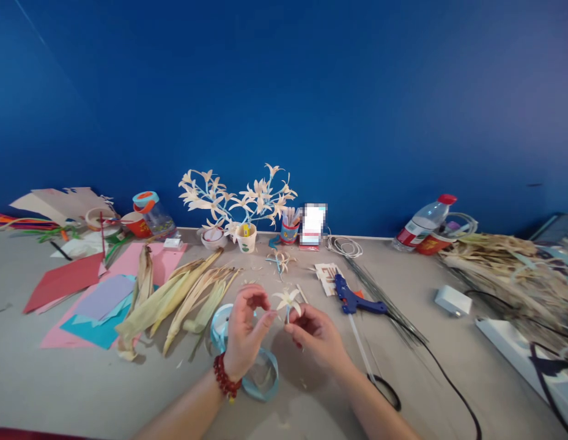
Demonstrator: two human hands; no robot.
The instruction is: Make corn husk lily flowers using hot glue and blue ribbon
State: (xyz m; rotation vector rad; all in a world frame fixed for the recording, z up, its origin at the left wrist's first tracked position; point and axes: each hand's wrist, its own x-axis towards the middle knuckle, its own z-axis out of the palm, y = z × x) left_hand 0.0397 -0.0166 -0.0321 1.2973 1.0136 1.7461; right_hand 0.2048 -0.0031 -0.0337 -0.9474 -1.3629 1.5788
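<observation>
A small cream flower [287,297] with a short blue stem stands between the thumb and fingers of my right hand [318,335], which pinches it low down. Close to its left petals is my left hand [247,330], fingers curled and the thumb held apart from them. Nothing shows in its grasp. A red bead bracelet circles that wrist. Beneath the left hand lie rolls of light blue tape [275,380], partly covered by it. Beyond both hands, a few loose flowers [281,261] rest on the table [302,409].
Dried corn husks [173,299] and coloured paper [66,281] lie left. Finished flower branches [260,198] stand behind in a white cup [246,239]. Right are a blue glue gun [357,298] with its cord, thin wires [379,293], scissors [389,394], a bottle [421,226] and a power strip [517,354].
</observation>
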